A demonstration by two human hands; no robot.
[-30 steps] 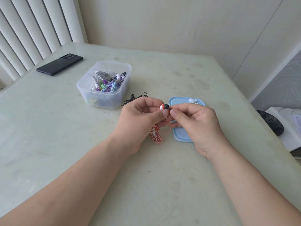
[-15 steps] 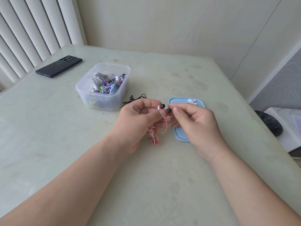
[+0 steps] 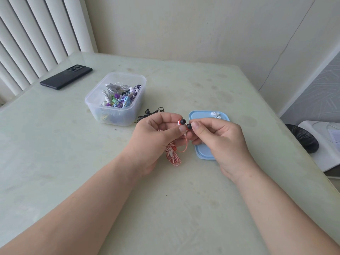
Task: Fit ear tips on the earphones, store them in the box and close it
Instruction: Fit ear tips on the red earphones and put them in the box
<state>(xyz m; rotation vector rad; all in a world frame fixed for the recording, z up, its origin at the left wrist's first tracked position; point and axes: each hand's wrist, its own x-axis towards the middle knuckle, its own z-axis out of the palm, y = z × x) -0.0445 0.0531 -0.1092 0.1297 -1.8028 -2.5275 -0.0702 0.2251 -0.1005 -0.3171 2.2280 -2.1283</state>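
- The pale green bench [image 3: 55,144] carries everything here.
- The left hand [image 3: 156,137] is curled round the red-and-white earphones [image 3: 172,155]; thumb and forefinger pinch one bud, and the coiled cord hangs below the palm down to the bench.
- The right hand [image 3: 220,138] pinches the second bud between thumb and forefinger, just beside the first.
- A clear plastic box [image 3: 117,118] stands open at the far left of the hands, part-filled with tangled earphones in several colours.
- A black phone [image 3: 66,76] lies well apart, near the far left edge.
- The blue lid [image 3: 204,151] lies flat on the bench (partly under the right hand).
- Black earphones [image 3: 152,112] sit loose between box and lid.
- Each red bud carries a black ear tip [image 3: 182,122].
- Two white ear tips [image 3: 214,113] rest on the lid's far end.
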